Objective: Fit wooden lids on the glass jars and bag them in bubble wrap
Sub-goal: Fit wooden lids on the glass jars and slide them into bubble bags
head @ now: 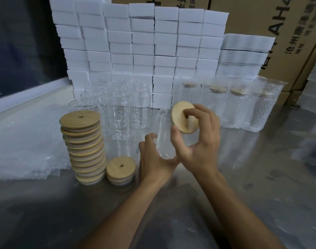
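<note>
head view: hands hold lid, jar.

Single head-worn wide-angle view, looking forward and down over the worktop. Close to the hands, with both forearms entering from the bottom edge. Facing a wall of white boxes at the far side, cardboard cartons behind.
</note>
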`<state>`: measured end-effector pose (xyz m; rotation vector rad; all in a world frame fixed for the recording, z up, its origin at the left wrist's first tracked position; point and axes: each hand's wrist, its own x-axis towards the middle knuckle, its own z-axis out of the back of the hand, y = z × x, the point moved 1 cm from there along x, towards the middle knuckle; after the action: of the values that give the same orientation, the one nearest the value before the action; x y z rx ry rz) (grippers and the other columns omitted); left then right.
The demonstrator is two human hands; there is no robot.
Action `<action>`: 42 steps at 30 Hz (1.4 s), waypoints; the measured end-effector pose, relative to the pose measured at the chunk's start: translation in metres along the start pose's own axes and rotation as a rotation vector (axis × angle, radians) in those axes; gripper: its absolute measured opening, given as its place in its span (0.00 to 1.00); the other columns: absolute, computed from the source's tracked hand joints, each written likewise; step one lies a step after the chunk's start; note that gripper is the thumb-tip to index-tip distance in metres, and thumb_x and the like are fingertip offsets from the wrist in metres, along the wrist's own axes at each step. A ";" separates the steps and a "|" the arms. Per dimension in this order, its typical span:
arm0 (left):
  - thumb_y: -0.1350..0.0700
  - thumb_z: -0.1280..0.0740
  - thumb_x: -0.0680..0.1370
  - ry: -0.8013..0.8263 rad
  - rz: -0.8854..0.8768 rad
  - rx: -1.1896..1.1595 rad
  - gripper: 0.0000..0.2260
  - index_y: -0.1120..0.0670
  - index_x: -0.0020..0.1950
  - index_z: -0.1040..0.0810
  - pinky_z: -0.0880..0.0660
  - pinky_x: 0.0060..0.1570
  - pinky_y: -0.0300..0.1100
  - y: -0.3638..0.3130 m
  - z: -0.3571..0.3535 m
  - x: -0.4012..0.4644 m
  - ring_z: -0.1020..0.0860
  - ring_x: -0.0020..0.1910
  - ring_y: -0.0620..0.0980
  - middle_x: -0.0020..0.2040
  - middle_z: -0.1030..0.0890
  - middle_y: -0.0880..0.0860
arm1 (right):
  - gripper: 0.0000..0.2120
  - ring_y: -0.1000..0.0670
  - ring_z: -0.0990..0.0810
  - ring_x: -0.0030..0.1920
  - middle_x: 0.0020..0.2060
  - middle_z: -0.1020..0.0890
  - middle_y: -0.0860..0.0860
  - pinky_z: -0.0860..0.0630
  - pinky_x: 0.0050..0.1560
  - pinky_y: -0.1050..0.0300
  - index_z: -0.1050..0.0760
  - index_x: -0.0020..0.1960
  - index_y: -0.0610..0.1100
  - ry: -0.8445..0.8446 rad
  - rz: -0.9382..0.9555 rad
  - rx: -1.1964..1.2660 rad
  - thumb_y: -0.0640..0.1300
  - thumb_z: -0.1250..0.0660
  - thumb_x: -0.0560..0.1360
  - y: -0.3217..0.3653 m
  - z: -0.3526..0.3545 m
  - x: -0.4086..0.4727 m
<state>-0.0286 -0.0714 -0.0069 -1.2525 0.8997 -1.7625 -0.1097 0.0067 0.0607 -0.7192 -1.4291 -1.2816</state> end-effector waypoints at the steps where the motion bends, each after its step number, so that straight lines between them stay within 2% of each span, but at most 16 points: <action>1: 0.47 0.22 0.61 0.017 0.000 -0.014 0.38 0.46 0.66 0.37 0.32 0.50 0.37 -0.001 -0.001 -0.001 0.27 0.55 0.47 0.59 0.29 0.48 | 0.19 0.46 0.23 0.56 0.55 0.20 0.43 0.27 0.57 0.51 0.21 0.54 0.36 -0.003 -0.028 0.002 0.50 0.31 0.73 -0.006 0.004 0.002; 4: 0.50 0.21 0.61 0.043 -0.031 -0.021 0.38 0.44 0.65 0.37 0.33 0.49 0.35 -0.001 -0.003 -0.004 0.27 0.57 0.47 0.59 0.30 0.46 | 0.18 0.45 0.23 0.55 0.54 0.19 0.45 0.26 0.56 0.51 0.20 0.55 0.38 0.033 -0.125 0.037 0.51 0.34 0.75 -0.013 0.008 0.002; 8: 0.52 0.22 0.59 0.025 -0.105 0.086 0.39 0.38 0.64 0.37 0.29 0.48 0.41 -0.010 0.001 -0.007 0.29 0.58 0.47 0.55 0.35 0.40 | 0.17 0.46 0.23 0.58 0.55 0.19 0.48 0.27 0.59 0.55 0.18 0.58 0.43 0.089 -0.218 0.111 0.53 0.36 0.77 -0.018 0.008 0.000; 11: 0.49 0.23 0.58 0.022 -0.133 0.171 0.41 0.35 0.66 0.39 0.23 0.49 0.48 -0.016 0.005 -0.010 0.29 0.59 0.49 0.55 0.37 0.39 | 0.18 0.51 0.21 0.60 0.56 0.18 0.51 0.26 0.60 0.56 0.18 0.60 0.46 0.118 -0.308 0.195 0.54 0.38 0.78 -0.020 0.008 0.001; 13: 0.46 0.25 0.57 0.018 -0.145 0.180 0.41 0.34 0.67 0.39 0.23 0.50 0.50 -0.019 0.007 -0.010 0.29 0.58 0.49 0.54 0.37 0.39 | 0.15 0.54 0.20 0.59 0.56 0.17 0.52 0.26 0.59 0.59 0.19 0.60 0.50 0.123 -0.406 0.302 0.53 0.36 0.79 -0.021 0.008 0.003; 17: 0.38 0.27 0.54 0.054 -0.140 0.128 0.42 0.34 0.67 0.37 0.22 0.45 0.46 -0.022 0.008 -0.011 0.27 0.49 0.42 0.50 0.34 0.37 | 0.12 0.55 0.18 0.58 0.56 0.15 0.52 0.24 0.57 0.61 0.18 0.58 0.52 0.139 -0.577 0.477 0.51 0.35 0.77 -0.020 0.007 0.007; 21: 0.40 0.24 0.52 0.189 -0.058 -0.054 0.40 0.35 0.63 0.30 0.22 0.41 0.42 -0.022 0.008 -0.010 0.23 0.43 0.43 0.49 0.24 0.39 | 0.12 0.56 0.16 0.54 0.50 0.13 0.54 0.23 0.51 0.66 0.16 0.54 0.50 0.176 -0.710 0.621 0.51 0.31 0.74 -0.023 0.013 0.012; 25: 0.42 0.21 0.53 0.397 -0.012 -0.238 0.34 0.35 0.58 0.27 0.22 0.38 0.40 -0.024 0.008 -0.013 0.19 0.39 0.48 0.46 0.19 0.43 | 0.14 0.51 0.15 0.53 0.49 0.13 0.51 0.25 0.54 0.56 0.14 0.49 0.52 0.245 -0.855 0.764 0.56 0.26 0.66 -0.028 0.021 0.016; 27: 0.40 0.24 0.54 0.314 -0.053 -0.101 0.34 0.36 0.59 0.29 0.22 0.39 0.44 -0.029 0.007 -0.017 0.21 0.39 0.46 0.46 0.21 0.41 | 0.13 0.53 0.15 0.52 0.47 0.13 0.52 0.26 0.54 0.56 0.14 0.48 0.52 0.215 -0.900 0.751 0.56 0.25 0.66 -0.029 0.020 0.017; 30: 0.37 0.29 0.57 0.040 -0.263 0.359 0.39 0.41 0.67 0.34 0.24 0.40 0.45 -0.036 0.009 -0.021 0.22 0.45 0.48 0.50 0.23 0.42 | 0.08 0.57 0.15 0.48 0.44 0.13 0.54 0.24 0.48 0.61 0.14 0.49 0.50 0.134 -0.946 0.733 0.51 0.24 0.72 -0.028 0.015 0.013; 32: 0.37 0.29 0.58 0.005 -0.315 0.425 0.40 0.43 0.69 0.35 0.24 0.41 0.46 -0.040 0.014 -0.020 0.22 0.46 0.50 0.51 0.23 0.44 | 0.08 0.58 0.16 0.47 0.44 0.13 0.54 0.24 0.46 0.64 0.14 0.50 0.49 0.118 -0.959 0.749 0.51 0.24 0.73 -0.026 0.014 0.012; 33: 0.38 0.28 0.58 0.040 -0.295 0.381 0.39 0.41 0.68 0.35 0.23 0.41 0.46 -0.043 0.016 -0.019 0.22 0.45 0.49 0.51 0.23 0.43 | 0.09 0.57 0.16 0.48 0.44 0.13 0.54 0.25 0.46 0.63 0.14 0.49 0.50 0.126 -0.968 0.767 0.52 0.24 0.71 -0.026 0.014 0.014; 35: 0.41 0.25 0.55 0.212 -0.162 0.126 0.36 0.37 0.62 0.31 0.23 0.40 0.45 -0.046 0.018 -0.017 0.21 0.40 0.46 0.47 0.21 0.42 | 0.11 0.55 0.16 0.49 0.46 0.14 0.52 0.25 0.48 0.62 0.14 0.46 0.50 0.147 -0.989 0.857 0.53 0.24 0.66 -0.025 0.018 0.018; 38: 0.47 0.21 0.53 0.568 0.094 -0.374 0.33 0.44 0.58 0.24 0.23 0.35 0.43 -0.049 0.020 -0.014 0.19 0.35 0.48 0.44 0.18 0.49 | 0.11 0.50 0.17 0.54 0.51 0.14 0.49 0.28 0.55 0.54 0.16 0.47 0.50 0.203 -1.004 1.031 0.52 0.28 0.67 -0.026 0.022 0.022; 40: 0.48 0.21 0.56 0.705 0.141 -0.463 0.32 0.46 0.59 0.23 0.23 0.36 0.41 -0.049 0.021 -0.014 0.18 0.37 0.50 0.44 0.17 0.50 | 0.13 0.47 0.18 0.59 0.55 0.15 0.48 0.29 0.59 0.50 0.19 0.52 0.48 0.228 -1.016 1.100 0.51 0.32 0.70 -0.026 0.024 0.023; 42: 0.46 0.21 0.56 0.650 0.093 -0.401 0.32 0.45 0.59 0.24 0.22 0.38 0.42 -0.048 0.018 -0.016 0.17 0.39 0.50 0.45 0.17 0.49 | 0.14 0.47 0.19 0.59 0.56 0.15 0.47 0.29 0.60 0.51 0.21 0.53 0.47 0.239 -1.015 1.086 0.51 0.33 0.70 -0.025 0.025 0.024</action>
<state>-0.0172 -0.0379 0.0337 -0.8376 1.7189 -2.0076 -0.1468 0.0198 0.0776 0.9605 -2.0257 -0.9556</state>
